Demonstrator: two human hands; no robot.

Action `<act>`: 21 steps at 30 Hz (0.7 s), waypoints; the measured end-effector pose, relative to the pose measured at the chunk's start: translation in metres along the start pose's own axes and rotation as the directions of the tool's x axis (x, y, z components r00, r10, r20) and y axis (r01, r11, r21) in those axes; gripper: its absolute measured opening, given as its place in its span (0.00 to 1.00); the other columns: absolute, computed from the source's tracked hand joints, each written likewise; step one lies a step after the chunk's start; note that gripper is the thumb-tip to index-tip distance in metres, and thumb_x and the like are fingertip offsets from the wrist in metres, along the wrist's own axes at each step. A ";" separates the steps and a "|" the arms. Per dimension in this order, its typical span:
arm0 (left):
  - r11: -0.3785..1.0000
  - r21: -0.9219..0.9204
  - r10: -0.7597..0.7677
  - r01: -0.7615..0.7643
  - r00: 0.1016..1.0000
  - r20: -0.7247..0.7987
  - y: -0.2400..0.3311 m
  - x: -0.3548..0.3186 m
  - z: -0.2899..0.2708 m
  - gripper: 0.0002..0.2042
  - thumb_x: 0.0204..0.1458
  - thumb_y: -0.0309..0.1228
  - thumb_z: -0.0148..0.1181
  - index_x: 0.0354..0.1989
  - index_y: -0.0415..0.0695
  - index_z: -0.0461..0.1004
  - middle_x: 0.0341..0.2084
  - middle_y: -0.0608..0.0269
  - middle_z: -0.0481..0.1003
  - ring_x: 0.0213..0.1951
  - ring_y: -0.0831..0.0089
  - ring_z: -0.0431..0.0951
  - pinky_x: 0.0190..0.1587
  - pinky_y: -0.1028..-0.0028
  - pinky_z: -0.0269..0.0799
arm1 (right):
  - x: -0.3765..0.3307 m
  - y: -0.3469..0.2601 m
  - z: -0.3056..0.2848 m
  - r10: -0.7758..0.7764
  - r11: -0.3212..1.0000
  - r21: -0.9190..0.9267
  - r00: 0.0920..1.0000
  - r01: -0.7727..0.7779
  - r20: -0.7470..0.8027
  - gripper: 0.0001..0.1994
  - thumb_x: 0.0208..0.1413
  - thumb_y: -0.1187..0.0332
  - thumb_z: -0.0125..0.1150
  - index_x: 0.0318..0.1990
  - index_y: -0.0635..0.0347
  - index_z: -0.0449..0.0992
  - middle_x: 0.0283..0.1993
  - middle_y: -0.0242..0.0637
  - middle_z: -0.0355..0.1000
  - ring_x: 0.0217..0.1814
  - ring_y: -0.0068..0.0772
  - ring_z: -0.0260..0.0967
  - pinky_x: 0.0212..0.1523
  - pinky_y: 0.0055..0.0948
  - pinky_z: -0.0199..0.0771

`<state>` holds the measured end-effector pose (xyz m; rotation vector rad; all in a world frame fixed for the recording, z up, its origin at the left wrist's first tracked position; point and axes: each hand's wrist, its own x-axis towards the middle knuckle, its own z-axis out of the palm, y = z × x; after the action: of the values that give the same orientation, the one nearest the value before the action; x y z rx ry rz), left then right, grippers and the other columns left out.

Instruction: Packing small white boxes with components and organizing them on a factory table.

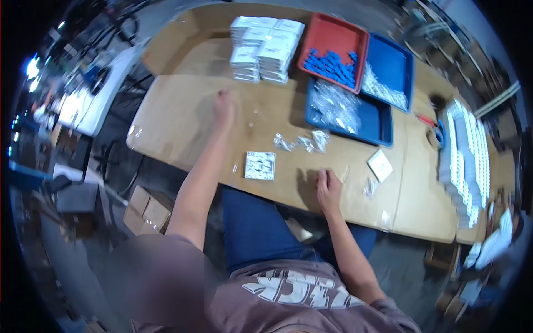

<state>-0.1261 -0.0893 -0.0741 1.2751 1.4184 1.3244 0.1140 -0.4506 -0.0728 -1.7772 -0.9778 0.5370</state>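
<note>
My left hand (224, 109) was stretched out over the brown desk (183, 119), fingers curled in; grip looked closed on nothing I could see, resting on bare desk surface. My right hand (328, 188) lay near the desk's front edge, fingers bent down against the top; too blurred to tell whether that grip pinched anything.

Between the hands sat a small white printed card (260, 165), flat, touching neither hand. Just beyond it, a loose cluster of small clear plastic bags (304, 142) lay on the desk, apart from my right hand. A small white box (380, 165) sat tilted to the right of my right hand, with another clear bag (370, 187) just below it.

Farther back: a stack of white boxes (266, 49) at the far edge, beyond my left hand. Beside it a red tray (333, 33) held blue parts (331, 65). A blue tray (372, 125) below it held clear bags, and a second blue tray (395, 64) to the right held more clear pieces. At the far right, rows of white boxes (466, 155) ran along the desk, with red-handled scissors (430, 121) just left of them. A cardboard box (145, 211) sat on the floor under the desk's left side.
</note>
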 end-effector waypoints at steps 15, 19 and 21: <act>0.689 0.561 0.106 -0.460 0.829 0.549 0.058 -0.228 -0.117 0.48 0.40 0.39 0.82 0.72 0.43 0.62 0.72 0.53 0.62 0.73 0.52 0.61 0.75 0.54 0.52 | 0.069 0.018 -0.169 -0.294 0.726 -0.670 0.951 0.154 -0.099 0.28 0.54 0.65 0.73 0.64 0.55 0.74 0.69 0.54 0.66 0.70 0.57 0.63 0.67 0.51 0.68; 0.781 0.443 0.112 -0.440 0.797 0.594 0.049 -0.215 -0.098 0.46 0.38 0.42 0.82 0.69 0.46 0.67 0.68 0.55 0.68 0.71 0.57 0.65 0.75 0.50 0.45 | 0.093 0.077 -0.189 -0.200 0.811 -0.542 0.975 0.220 0.096 0.27 0.53 0.64 0.74 0.62 0.54 0.76 0.71 0.56 0.64 0.72 0.60 0.62 0.70 0.49 0.66; 0.792 0.423 0.087 -0.440 0.767 0.635 0.049 -0.215 -0.091 0.41 0.38 0.41 0.82 0.64 0.46 0.72 0.66 0.55 0.70 0.69 0.57 0.67 0.75 0.50 0.46 | 0.088 0.069 -0.187 -0.177 0.771 -0.600 0.977 0.213 0.121 0.26 0.52 0.64 0.75 0.60 0.55 0.77 0.69 0.53 0.67 0.70 0.60 0.64 0.69 0.48 0.68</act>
<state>-0.1699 -0.3201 -0.0303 2.1383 1.2032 0.5583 0.3266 -0.4946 -0.0527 -2.1934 -1.4801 0.1310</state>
